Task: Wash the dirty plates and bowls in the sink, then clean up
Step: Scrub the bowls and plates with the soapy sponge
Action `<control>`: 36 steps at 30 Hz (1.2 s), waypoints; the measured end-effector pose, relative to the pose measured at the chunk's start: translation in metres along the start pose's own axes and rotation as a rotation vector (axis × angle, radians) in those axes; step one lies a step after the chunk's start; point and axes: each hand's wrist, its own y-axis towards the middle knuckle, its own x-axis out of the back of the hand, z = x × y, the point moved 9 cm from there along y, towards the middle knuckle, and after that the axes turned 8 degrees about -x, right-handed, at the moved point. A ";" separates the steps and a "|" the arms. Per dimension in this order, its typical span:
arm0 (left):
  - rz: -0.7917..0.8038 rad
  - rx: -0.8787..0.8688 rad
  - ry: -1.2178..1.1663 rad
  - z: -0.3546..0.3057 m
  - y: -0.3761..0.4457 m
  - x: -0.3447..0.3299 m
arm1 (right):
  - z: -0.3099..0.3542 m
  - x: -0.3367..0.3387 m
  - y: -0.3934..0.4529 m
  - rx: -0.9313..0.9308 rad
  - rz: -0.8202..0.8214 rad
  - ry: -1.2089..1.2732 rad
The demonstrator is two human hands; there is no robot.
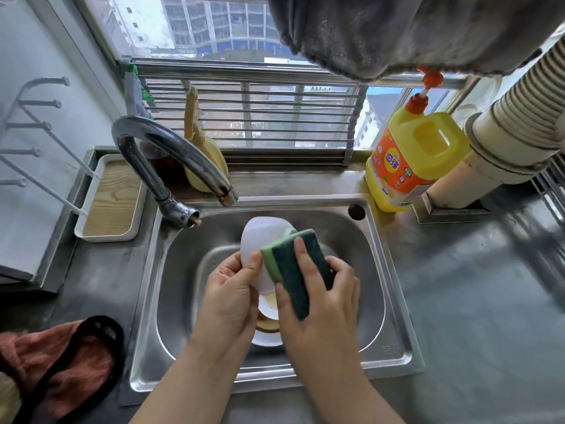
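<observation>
Over the steel sink [379, 270], my left hand [227, 295] grips a white bowl [260, 240] by its rim, tilted on its side with the outside facing me. My right hand [318, 304] holds a green sponge [293, 267], dark scouring side up, pressed against the bowl's outer wall. Below my hands, more white dishes [267, 335] lie stacked on the sink floor, one with brown residue; my hands mostly hide them.
A chrome faucet [171, 154] arches over the sink's back left, no water running. A yellow detergent bottle [412, 154] stands at the back right. A white tray [113, 197] sits left, a pink cloth [61, 365] at the front left. Grey cloth [397, 35] hangs overhead.
</observation>
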 end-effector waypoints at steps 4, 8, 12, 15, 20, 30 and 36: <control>-0.004 -0.053 0.003 -0.002 -0.007 -0.010 | -0.011 -0.011 0.045 -0.188 0.122 0.010; -0.048 -0.072 -0.003 -0.014 0.002 -0.009 | -0.006 -0.008 0.029 -0.140 0.138 0.006; -0.047 -0.105 0.070 -0.020 0.002 -0.005 | -0.015 0.001 0.008 -0.134 0.087 0.021; 0.005 -0.139 0.086 -0.020 -0.003 -0.015 | -0.002 0.005 0.053 -0.123 0.082 -0.058; 0.014 -0.124 0.077 -0.023 -0.001 -0.019 | 0.014 0.012 0.053 -0.049 0.008 -0.202; 0.029 -0.153 0.134 -0.017 0.000 -0.024 | 0.013 0.010 0.070 -0.105 -0.004 -0.212; 0.022 -0.153 0.141 -0.021 0.003 -0.017 | 0.003 0.013 0.027 -0.068 -0.025 -0.234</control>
